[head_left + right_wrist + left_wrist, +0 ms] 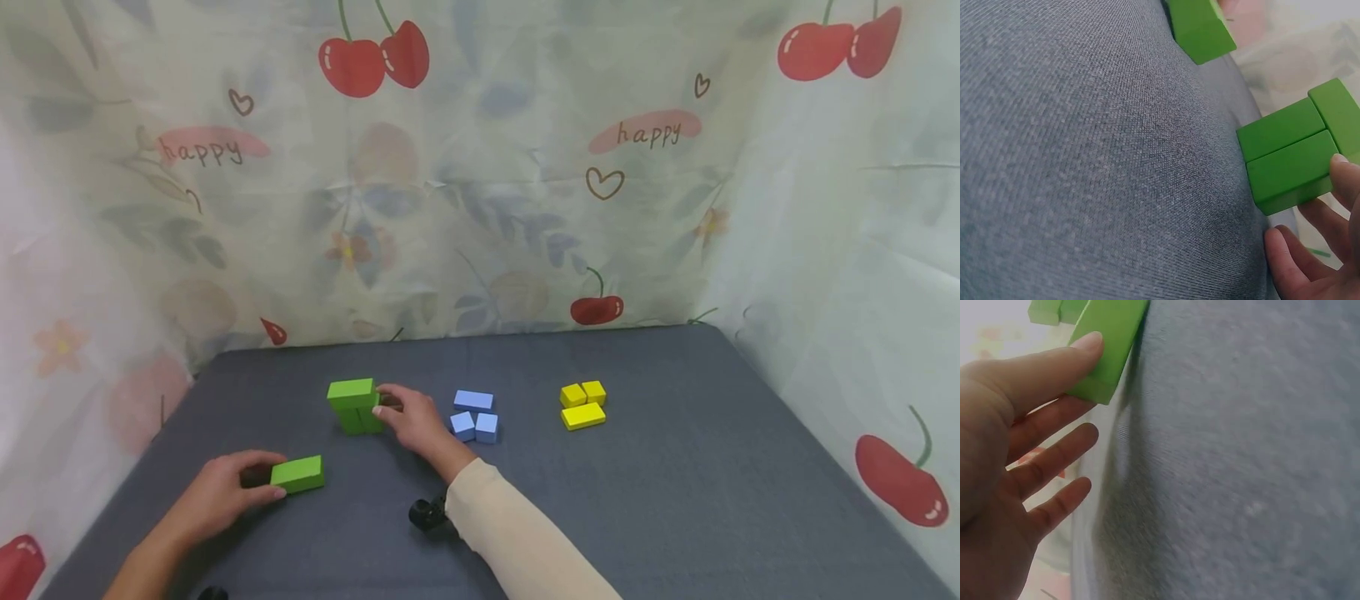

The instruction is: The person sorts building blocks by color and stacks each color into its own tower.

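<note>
A loose green block [297, 473] lies flat at the front left of the grey table [675, 500]. My left hand [243, 485] pinches its left end, thumb on the near side. In the left wrist view the thumb [1079, 353] presses the block [1107, 344] while the other fingers hang loose. Further back stands a green stack [354, 406], one block lying across two others. My right hand [397, 410] touches the stack's right side with its fingertips. The right wrist view shows one fingertip [1346, 170] on the stack [1288, 159], with the loose green block [1200, 28] beyond.
Three blue blocks [474, 414] sit just right of my right hand. Three yellow blocks [582, 405] lie further right. A cherry-print cloth [480, 208] walls the table at the back and both sides. Bare grey surface stretches to the front right.
</note>
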{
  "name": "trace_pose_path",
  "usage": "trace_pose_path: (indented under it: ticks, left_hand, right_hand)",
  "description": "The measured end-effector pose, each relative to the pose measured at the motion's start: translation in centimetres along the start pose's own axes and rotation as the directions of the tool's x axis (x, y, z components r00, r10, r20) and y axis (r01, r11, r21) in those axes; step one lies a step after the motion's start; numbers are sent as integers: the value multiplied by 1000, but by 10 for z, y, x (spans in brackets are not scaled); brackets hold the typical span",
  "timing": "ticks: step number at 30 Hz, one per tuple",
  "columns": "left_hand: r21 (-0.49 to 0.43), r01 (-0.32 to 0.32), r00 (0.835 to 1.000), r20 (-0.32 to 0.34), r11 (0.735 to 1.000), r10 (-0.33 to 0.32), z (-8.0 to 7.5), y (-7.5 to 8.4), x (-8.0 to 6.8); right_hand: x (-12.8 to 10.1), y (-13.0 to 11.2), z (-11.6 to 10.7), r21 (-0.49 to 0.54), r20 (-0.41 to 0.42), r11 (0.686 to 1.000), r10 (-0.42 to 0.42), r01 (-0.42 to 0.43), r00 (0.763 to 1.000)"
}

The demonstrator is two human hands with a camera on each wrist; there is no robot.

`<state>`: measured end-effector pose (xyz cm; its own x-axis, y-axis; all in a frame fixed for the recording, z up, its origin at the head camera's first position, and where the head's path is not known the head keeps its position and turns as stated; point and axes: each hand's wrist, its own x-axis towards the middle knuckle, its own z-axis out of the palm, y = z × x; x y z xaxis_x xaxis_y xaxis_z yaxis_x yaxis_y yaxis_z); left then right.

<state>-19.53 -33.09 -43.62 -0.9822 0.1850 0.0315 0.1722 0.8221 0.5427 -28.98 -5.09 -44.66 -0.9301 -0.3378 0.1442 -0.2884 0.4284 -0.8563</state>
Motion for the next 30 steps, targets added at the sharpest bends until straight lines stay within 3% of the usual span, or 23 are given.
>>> trace_pose_path:
  ticks: [4,8,17,21,30]
  left_hand:
    - [-13,-8,998,-60,1000,8,-3,5,1]
    - [7,-46,985,-165,999,47,-3,10,4]
    - [22,-105,921,-375,994,106,-7,23,12]
    - [17,-110,905,-411,994,107,-7,29,18]
    - [11,-139,888,-442,990,129,-8,42,33]
  right_hand:
    - [1,0,1,3,0,1000,-4,4,1000]
    - [1,1,1,5,0,1000,1,-1,1000]
    - [0,0,0,8,3,1000,0,0,1000]
    - [0,0,1,17,4,1000,-6,6,1000]
    - [1,1,1,24,7,1000,2,-2,1000]
